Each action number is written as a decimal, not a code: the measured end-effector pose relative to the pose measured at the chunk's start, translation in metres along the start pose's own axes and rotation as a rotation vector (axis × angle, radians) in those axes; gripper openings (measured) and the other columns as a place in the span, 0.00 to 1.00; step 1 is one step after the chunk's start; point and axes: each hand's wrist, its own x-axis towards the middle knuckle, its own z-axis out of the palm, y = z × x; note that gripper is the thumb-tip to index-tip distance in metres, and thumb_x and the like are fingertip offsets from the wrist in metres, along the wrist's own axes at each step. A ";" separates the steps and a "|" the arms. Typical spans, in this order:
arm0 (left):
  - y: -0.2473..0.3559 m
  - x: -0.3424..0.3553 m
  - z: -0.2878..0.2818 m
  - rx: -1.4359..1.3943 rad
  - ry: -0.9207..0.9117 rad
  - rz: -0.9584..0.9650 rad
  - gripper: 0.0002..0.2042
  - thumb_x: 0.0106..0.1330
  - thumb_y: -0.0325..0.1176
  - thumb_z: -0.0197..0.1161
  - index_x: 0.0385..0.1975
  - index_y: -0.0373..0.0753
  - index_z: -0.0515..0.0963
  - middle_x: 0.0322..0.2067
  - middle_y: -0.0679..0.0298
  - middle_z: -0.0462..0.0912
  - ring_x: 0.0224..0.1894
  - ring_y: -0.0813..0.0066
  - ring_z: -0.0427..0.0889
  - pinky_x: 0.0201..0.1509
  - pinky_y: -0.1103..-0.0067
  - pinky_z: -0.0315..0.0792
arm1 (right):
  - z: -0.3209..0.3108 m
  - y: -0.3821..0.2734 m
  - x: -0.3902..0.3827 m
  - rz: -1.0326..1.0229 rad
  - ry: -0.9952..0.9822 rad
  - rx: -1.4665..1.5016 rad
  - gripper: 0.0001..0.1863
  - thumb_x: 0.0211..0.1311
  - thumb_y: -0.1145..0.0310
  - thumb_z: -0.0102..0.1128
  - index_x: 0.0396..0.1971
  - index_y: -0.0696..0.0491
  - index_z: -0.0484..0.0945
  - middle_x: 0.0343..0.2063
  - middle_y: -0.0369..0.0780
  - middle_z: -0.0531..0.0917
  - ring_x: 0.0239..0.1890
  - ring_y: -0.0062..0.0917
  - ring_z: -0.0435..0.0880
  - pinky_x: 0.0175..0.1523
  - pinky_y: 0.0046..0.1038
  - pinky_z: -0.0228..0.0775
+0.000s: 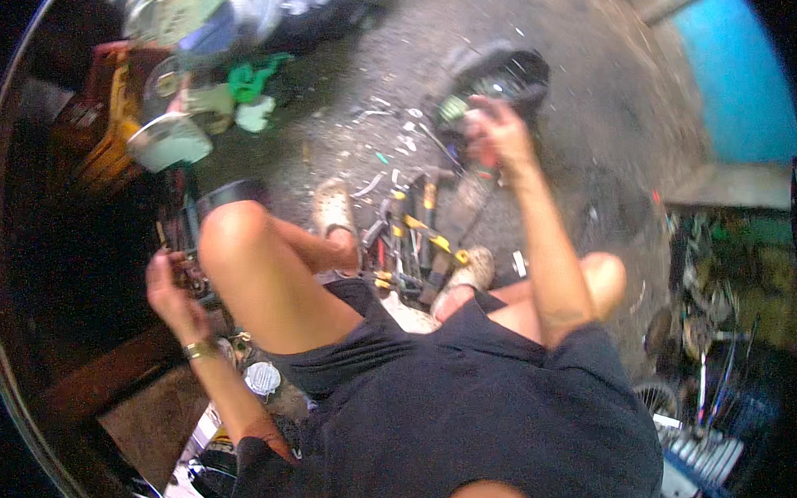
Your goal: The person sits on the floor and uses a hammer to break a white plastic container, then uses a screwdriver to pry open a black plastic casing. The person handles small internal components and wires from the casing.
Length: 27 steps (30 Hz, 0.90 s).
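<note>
My right hand (501, 135) is stretched forward beside a black round basin-like thing (529, 71) on the floor, which has something pale green at its near side. Its fingers are bent but smeared by motion, so whether they hold anything cannot be made out. My left hand (174, 292), with a metal band on the wrist, is out to the left beside my knee, near a dark cluttered spot. Shadow and blur hide what its fingers do. Between my feet lies a pile of hand tools (407, 235), several with yellow-and-black handles.
Small scraps litter the grey floor (355, 116). At the far left stand a white plastic tub (170, 144), a yellow crate (120, 128) and a bright green crumpled thing (250, 79). Bicycle-like parts (700, 332) crowd the right, below a blue panel (745, 68).
</note>
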 end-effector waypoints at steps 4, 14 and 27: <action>0.082 0.001 0.032 -0.027 -0.048 0.180 0.11 0.74 0.37 0.56 0.47 0.38 0.77 0.38 0.64 0.83 0.36 0.78 0.82 0.37 0.81 0.76 | 0.004 0.239 -0.043 0.454 -0.167 -0.296 0.06 0.57 0.68 0.65 0.29 0.50 0.76 0.23 0.35 0.80 0.20 0.23 0.80 0.24 0.31 0.76; 0.160 -0.027 0.144 -0.037 -0.342 0.465 0.14 0.76 0.32 0.52 0.50 0.27 0.75 0.40 0.53 0.82 0.39 0.68 0.83 0.42 0.77 0.77 | 0.012 0.268 -0.102 0.348 0.161 -0.888 0.30 0.53 0.58 0.69 0.55 0.56 0.74 0.48 0.52 0.78 0.54 0.45 0.76 0.59 0.46 0.69; -0.019 0.045 0.208 0.554 -0.486 -0.029 0.14 0.71 0.42 0.58 0.41 0.37 0.82 0.35 0.62 0.86 0.35 0.77 0.82 0.38 0.79 0.74 | 0.012 0.223 -0.031 0.416 -0.028 -1.075 0.15 0.60 0.64 0.57 0.43 0.55 0.82 0.40 0.52 0.84 0.44 0.47 0.84 0.52 0.43 0.76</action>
